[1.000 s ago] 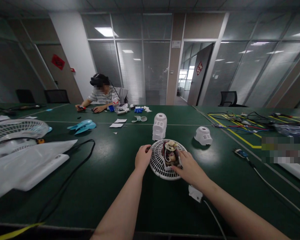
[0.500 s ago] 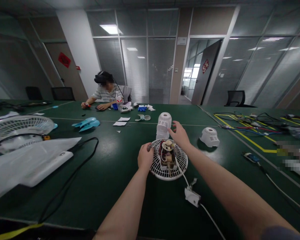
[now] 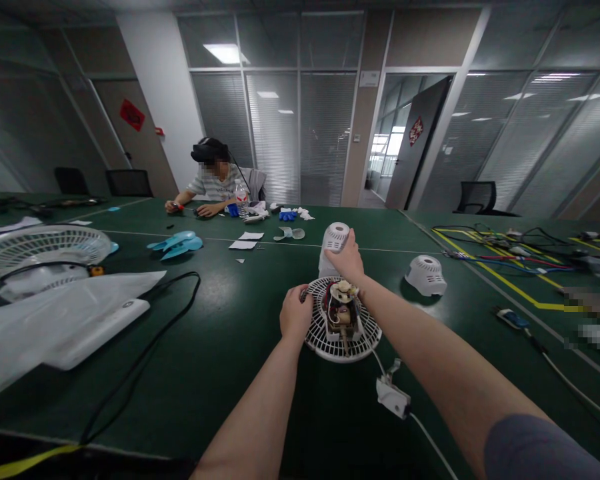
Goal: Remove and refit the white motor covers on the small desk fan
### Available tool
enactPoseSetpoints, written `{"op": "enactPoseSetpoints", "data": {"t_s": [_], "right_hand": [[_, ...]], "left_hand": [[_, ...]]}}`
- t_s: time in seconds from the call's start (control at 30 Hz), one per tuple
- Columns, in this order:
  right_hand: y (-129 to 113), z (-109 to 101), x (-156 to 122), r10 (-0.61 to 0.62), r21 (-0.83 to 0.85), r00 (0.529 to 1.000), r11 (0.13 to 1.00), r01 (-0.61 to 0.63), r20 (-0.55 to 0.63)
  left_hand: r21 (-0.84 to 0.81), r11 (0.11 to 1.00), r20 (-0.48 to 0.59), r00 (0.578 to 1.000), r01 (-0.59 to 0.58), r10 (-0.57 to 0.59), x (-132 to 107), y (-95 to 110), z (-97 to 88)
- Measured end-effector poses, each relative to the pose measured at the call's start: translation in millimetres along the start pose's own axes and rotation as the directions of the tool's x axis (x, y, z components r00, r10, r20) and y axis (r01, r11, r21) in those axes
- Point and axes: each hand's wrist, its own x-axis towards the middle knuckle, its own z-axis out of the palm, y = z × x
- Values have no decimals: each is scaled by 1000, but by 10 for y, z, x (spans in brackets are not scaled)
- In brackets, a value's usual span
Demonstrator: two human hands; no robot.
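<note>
A white fan grille [image 3: 316,341] lies in front of me with an uncovered fan motor [image 3: 344,313] and its wires on it. At its left rim, my left hand [image 3: 294,315] is closed around the edge. Behind the grille stand white vented motor covers [image 3: 336,231], apparently stacked. My right hand [image 3: 349,257] has its fingers around the upper one, with the thumb across the front. A white cable runs from the motor to a small white switch box [image 3: 394,398] at the lower right.
Another motor cover [image 3: 426,275] sits to the right. On the left are a second fan grille [image 3: 45,250], a plastic bag [image 3: 75,313], blue fan blades [image 3: 177,245] and a black cable. A clear fan blade [image 3: 289,233] lies farther back. Across the table a person [image 3: 215,180] works.
My right hand has moved in from beside the stacked motor covers and closed on the upper one. My left hand stays on the grille rim. The view has shifted slightly.
</note>
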Motion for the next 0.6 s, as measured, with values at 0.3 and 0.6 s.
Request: {"op": "enactPoseSetpoints", "data": {"t_s": [0.3,0.6], "right_hand": [[75,-145,12,-15,-19,1000,1000,15,-15],[48,-413,9,-86,41,993,995,90,-84]], "left_hand": [[-25,1000,-7,1000,-13,13,-20,-8,-34],[-10,1000,-12,1000,-11,11,-15,-11,-20]]}}
